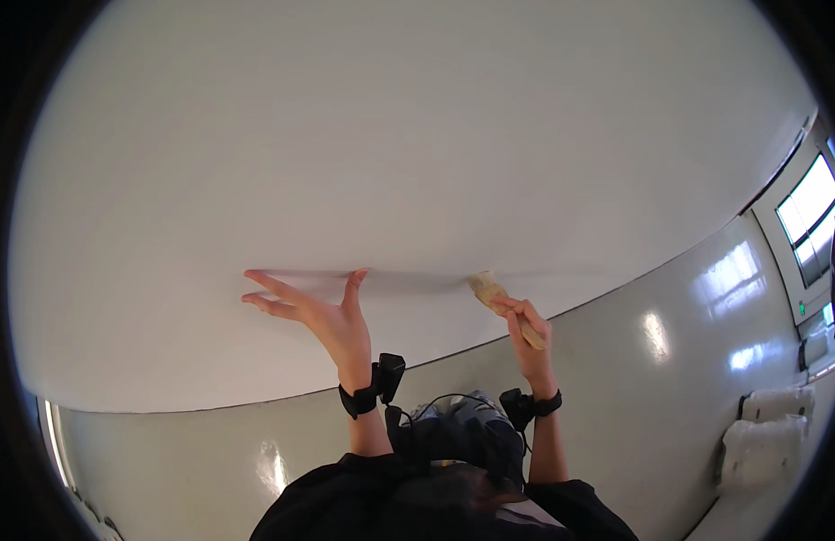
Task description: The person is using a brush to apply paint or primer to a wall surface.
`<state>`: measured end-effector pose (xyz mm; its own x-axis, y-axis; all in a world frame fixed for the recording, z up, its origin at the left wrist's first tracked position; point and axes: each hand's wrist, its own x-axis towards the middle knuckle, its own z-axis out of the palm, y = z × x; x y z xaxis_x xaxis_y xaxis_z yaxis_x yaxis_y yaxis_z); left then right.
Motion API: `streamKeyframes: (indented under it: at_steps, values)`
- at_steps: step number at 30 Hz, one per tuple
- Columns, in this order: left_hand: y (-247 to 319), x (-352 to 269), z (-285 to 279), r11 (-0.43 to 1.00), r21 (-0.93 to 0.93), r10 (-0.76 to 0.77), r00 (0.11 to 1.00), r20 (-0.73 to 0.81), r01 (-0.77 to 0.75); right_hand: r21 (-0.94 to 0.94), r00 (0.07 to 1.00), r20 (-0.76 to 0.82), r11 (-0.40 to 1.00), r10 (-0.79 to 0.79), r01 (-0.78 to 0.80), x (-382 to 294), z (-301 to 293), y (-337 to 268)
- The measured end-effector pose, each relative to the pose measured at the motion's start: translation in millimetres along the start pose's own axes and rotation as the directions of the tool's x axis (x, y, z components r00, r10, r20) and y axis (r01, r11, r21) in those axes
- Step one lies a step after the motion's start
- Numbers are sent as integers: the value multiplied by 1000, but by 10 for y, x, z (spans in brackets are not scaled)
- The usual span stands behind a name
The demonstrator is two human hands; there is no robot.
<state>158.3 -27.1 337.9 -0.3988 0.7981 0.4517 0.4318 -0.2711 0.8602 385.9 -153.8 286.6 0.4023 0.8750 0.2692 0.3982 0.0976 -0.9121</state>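
Note:
A broad white wall (pixel 417 169) fills the view before me. My left hand (pixel 326 318) holds nothing; its fingers and thumb are spread, with the tips at the wall surface. To the right of it, my right hand (pixel 531 328) grips the wooden handle of a flat paintbrush (pixel 488 287). The pale bristles point up and away from me, and their tips seem to touch the wall. A faint grey shadow runs across the wall between the left hand and the brush. Any paint on the bristles or the wall cannot be made out.
The glossy floor (pixel 607 365) meets the wall along a dark line. Black devices on straps sit on my left wrist (pixel 390 377) and right wrist (pixel 519 408), with cables hanging near my body. Plastic-wrapped white items (pixel 762 450) stand at the right, below a window (pixel 813 216).

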Motion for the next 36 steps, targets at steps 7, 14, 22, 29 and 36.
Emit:
streamKeyframes:
  at_steps: [7, 14, 22, 29, 36]
  values:
    - [-48, -15, 40, 996, 42, -77, 997, -5, 77, 205, 956, -173, 941, -237, 270, 32, -234, -179]
    - [-24, -11, -10, 998, 17, -55, 998, -35, 56, 164, 965, -67, 951, -253, 261, 61, -177, 274]
    - [-34, 12, -51, 998, 61, 7, 995, -97, -1, 36, 965, 239, 992, 107, -119, -178, 252, 1399]
    - [-151, -47, -35, 999, 15, -35, 993, -111, 37, 85, 977, 202, 995, -62, 45, -182, -90, 884]
    - [-132, -14, -43, 999, 29, -24, 992, -127, 28, -8, 828, -158, 839, -538, 543, 219, -580, -78]
